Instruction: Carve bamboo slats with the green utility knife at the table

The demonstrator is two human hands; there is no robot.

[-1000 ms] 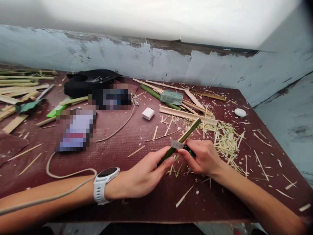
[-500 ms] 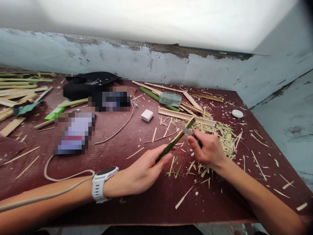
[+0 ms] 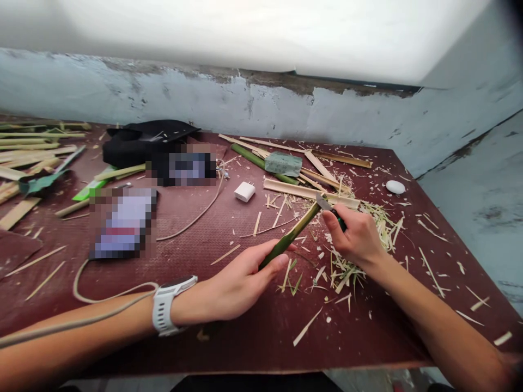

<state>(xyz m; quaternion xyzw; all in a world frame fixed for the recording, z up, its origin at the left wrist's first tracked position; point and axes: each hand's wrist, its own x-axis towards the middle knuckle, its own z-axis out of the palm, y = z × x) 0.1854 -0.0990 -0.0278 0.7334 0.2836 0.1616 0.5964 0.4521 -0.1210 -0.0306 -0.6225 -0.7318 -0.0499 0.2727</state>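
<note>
My left hand (image 3: 249, 277) is closed round the lower end of a green bamboo strip (image 3: 289, 235), which slants up and to the right. Part of the strip's upper length is pared down to pale wood. In my right hand (image 3: 355, 234) is a knife (image 3: 324, 204) with a dark handle and a short blade. Its blade touches the strip near the far end. Pale shavings (image 3: 347, 272) lie on the table below the knife, and more are heaped behind my right hand.
Bamboo pieces (image 3: 310, 190) and a grey-green block (image 3: 283, 164) lie at the back of the brown table (image 3: 196, 212). A white charger (image 3: 244, 191), blurred phones, cables, a black cap (image 3: 139, 144) and more bamboo strips (image 3: 28, 158) spread leftwards. A white oval object (image 3: 395, 187) lies at right.
My right hand and the knife have moved slightly right, bringing the blade to the strip's far end. The strip's tip has shifted slightly left, while my left hand has barely moved.
</note>
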